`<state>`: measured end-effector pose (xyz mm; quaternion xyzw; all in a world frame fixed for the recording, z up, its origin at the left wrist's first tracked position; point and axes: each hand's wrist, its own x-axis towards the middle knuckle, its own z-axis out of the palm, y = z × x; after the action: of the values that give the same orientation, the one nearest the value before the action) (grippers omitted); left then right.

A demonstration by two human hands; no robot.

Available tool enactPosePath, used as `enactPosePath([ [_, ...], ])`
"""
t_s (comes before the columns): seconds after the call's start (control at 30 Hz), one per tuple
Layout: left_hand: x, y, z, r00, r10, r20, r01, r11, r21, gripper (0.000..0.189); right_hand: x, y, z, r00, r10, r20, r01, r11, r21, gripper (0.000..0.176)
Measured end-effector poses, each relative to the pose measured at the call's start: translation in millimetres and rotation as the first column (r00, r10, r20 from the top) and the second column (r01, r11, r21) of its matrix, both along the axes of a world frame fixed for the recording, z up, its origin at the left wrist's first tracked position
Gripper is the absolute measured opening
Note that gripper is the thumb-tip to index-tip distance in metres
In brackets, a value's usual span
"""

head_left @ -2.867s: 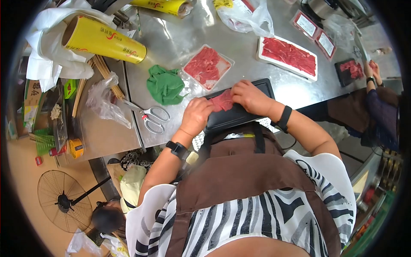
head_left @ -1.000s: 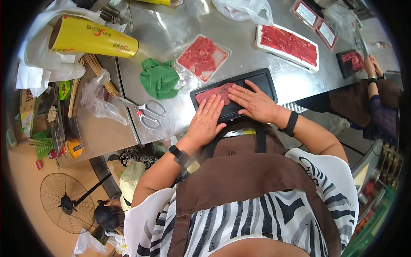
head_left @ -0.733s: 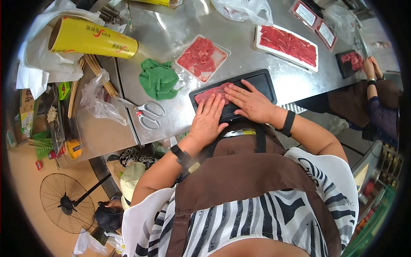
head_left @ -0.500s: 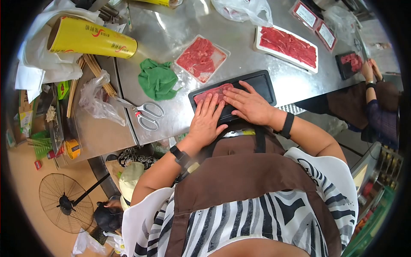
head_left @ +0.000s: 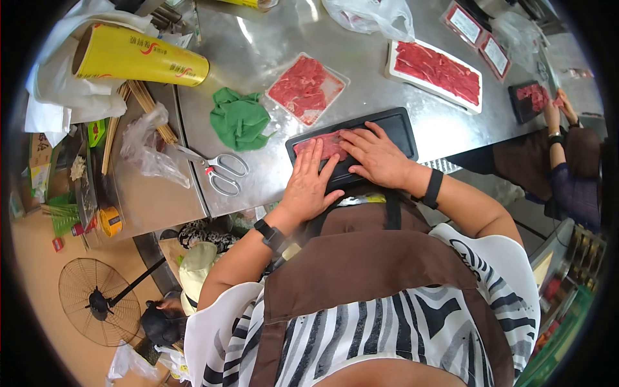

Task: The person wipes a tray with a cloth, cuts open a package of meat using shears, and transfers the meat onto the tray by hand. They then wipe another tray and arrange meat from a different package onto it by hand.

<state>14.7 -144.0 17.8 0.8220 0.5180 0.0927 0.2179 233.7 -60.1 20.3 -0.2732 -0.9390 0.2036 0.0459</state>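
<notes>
A slice of red meat [head_left: 330, 144] lies in the left part of a black tray [head_left: 398, 132] at the table's front edge. My left hand [head_left: 308, 184] rests its outstretched fingertips on the meat's left part. From the right, my right hand [head_left: 376, 155] lies over the meat's right end, fingers spread and pointing left. Both hands are open and press flat without gripping. Behind the black tray is a clear tray of sliced meat [head_left: 303, 89]; a white tray of meat strips [head_left: 438, 71] stands further right.
Left of the black tray are a green cloth [head_left: 237, 119], scissors [head_left: 225, 173], skewers [head_left: 151, 109] and a yellow roll [head_left: 142, 55]. A plastic bag [head_left: 371, 16] lies at the back. At far right, a co-worker's hands [head_left: 558, 113] are beside another black tray [head_left: 525, 102].
My right fingers have shifted slightly and show more of the meat between my hands. The co-worker's hands at far right have moved a little.
</notes>
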Motion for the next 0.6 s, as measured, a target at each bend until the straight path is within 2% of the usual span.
enactPosePath([
  [0.13, -2, 0, 1, 1.0, -0.013, 0.009, 0.013, 1.0, -0.008, 0.077, -1, 4, 8, 1.0, 0.003, -0.012, -0.003, 1.0, 0.005, 0.053],
  [0.17, -2, 0, 2, 1.0, -0.008, 0.009, 0.008, 1.0, -0.004, 0.077, -2, 7, 9, 0.998, -0.004, -0.065, 0.004, 1.0, -0.004, 0.049],
  [0.23, -4, 0, 5, 0.994, 0.025, 0.104, -0.027, 0.999, 0.022, 0.066, -7, 18, 13, 0.993, -0.002, -0.119, 0.0, 1.0, -0.01, 0.045],
  [0.27, -7, 2, 4, 0.994, 0.032, 0.105, -0.035, 0.999, 0.025, 0.066, -11, 28, 15, 0.987, -0.097, -0.131, 0.097, 0.995, -0.002, 0.038],
  [0.3, -12, 5, 2, 0.98, 0.056, 0.188, -0.067, 0.996, 0.052, 0.056, -16, 40, 15, 0.971, -0.192, -0.143, 0.194, 0.981, 0.004, 0.032],
  [0.37, -18, 14, 8, 0.937, 0.11, 0.331, -0.165, 0.976, 0.141, 0.03, -38, 63, 0, 0.963, -0.183, -0.198, 0.187, 0.982, 0.001, 0.028],
  [0.4, -20, 18, 7, 0.936, 0.112, 0.334, -0.168, 0.975, 0.145, 0.03, -51, 74, -7, 0.95, -0.176, -0.257, 0.182, 0.983, 0.0, 0.023],
  [0.43, -23, 21, 4, 0.904, 0.193, 0.381, -0.269, 0.95, 0.158, 0.028, -66, 80, -11, 0.951, -0.169, -0.258, 0.176, 0.984, 0.005, 0.023],
  [0.5, -28, 29, 3, 0.83, 0.325, 0.452, -0.438, 0.883, 0.169, 0.026, -93, 90, -18, 0.974, -0.097, -0.205, 0.132, 0.978, 0.164, 0.018],
  [0.53, -30, 33, 3, 0.827, 0.334, 0.452, -0.448, 0.877, 0.172, 0.026, -101, 93, -24, 0.975, -0.085, -0.207, 0.121, 0.979, 0.166, 0.018],
  [0.6, -33, 41, 3, 0.759, 0.464, 0.457, -0.556, 0.827, 0.084, 0.026, -114, 97, -33, 0.998, -0.066, -0.013, 0.066, 0.934, 0.351, 0.015],
])
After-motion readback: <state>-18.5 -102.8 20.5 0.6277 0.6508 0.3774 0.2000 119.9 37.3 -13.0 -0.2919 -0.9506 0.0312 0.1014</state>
